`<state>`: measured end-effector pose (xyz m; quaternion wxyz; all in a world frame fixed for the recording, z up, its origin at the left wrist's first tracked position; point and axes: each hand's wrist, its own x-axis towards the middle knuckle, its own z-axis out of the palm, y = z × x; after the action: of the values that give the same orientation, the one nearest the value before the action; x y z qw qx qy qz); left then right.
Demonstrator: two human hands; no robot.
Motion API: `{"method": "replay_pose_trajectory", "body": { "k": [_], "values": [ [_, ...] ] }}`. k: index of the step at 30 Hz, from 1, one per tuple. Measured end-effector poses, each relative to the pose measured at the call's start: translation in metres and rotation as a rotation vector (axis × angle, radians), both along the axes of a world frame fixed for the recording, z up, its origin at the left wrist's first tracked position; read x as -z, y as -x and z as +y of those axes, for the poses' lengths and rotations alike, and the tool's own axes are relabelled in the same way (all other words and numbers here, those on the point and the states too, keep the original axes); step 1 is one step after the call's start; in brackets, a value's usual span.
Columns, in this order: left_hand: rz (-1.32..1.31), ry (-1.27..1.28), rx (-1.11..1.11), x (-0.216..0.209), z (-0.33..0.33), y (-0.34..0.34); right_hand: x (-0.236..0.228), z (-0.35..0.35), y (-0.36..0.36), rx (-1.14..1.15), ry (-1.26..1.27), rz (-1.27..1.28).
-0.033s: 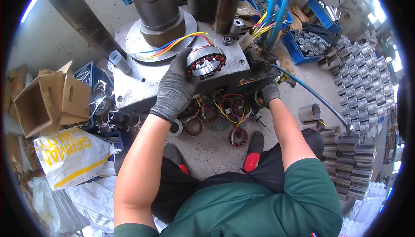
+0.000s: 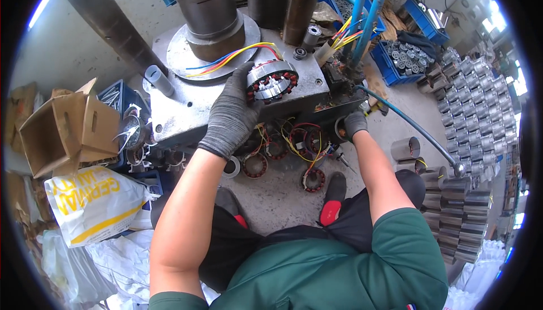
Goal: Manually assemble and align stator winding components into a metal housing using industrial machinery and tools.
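My left hand (image 2: pixel 231 116), in a grey knit glove, grips a motor stator (image 2: pixel 272 81) by its left side, thumb on top. The stator is a silver metal ring with dark red windings, tilted at the front edge of the press table (image 2: pixel 186 119). Blue, yellow, red and white lead wires (image 2: pixel 243 55) run from its top to the left over the table. My right hand (image 2: pixel 356 123), gloved alike, is lower, right of the table. Its fingers are curled beside a round, open metal cylinder (image 2: pixel 341 129); what they hold, if anything, is hidden.
A press ram (image 2: pixel 203 10) stands above a round plate. Several wound stators (image 2: pixel 254 165) lie on the floor near my feet. A lever with a ball end (image 2: pixel 459 168) reaches out at right, near stacked metal cylinders (image 2: pixel 452 214). Left are a cardboard box (image 2: pixel 99 129) and bags.
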<state>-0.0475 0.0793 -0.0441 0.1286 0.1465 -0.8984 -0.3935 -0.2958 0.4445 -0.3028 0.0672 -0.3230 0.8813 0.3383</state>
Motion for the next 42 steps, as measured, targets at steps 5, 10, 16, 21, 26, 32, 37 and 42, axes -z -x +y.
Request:
{"method": "replay_pose_trajectory", "body": {
  "k": [5, 10, 16, 21, 26, 32, 37, 42],
  "values": [
    [0.060, -0.033, 0.005, 0.015, -0.010, -0.007, -0.026, -0.015, -0.009, 0.059, -0.118, -0.224],
    [0.056, -0.045, 0.043, 0.010, -0.005, 0.000, -0.075, 0.029, 0.000, 0.256, 0.013, -0.299],
    [0.061, -0.047, 0.037, 0.005, 0.000, 0.002, -0.190, 0.052, -0.045, 0.312, 0.139, -0.275],
    [0.088, -0.028, 0.032, 0.024, -0.004, 0.008, -0.246, 0.046, -0.123, 0.257, 0.804, -0.635],
    [0.097, -0.005, -0.011, 0.014, 0.012, 0.005, -0.284, -0.015, -0.190, 0.575, 1.151, -0.940],
    [0.224, -0.233, 0.012, 0.040, 0.004, 0.014, -0.251, -0.073, -0.194, -0.024, 1.290, -0.790],
    [0.144, 0.001, -0.004, -0.004, 0.025, -0.004, -0.247, -0.098, -0.192, 0.076, 1.278, -0.821],
    [0.010, 0.192, -0.088, 0.004, 0.019, 0.001, -0.250, -0.118, -0.196, -0.154, 1.160, -0.615]
  ]
}}
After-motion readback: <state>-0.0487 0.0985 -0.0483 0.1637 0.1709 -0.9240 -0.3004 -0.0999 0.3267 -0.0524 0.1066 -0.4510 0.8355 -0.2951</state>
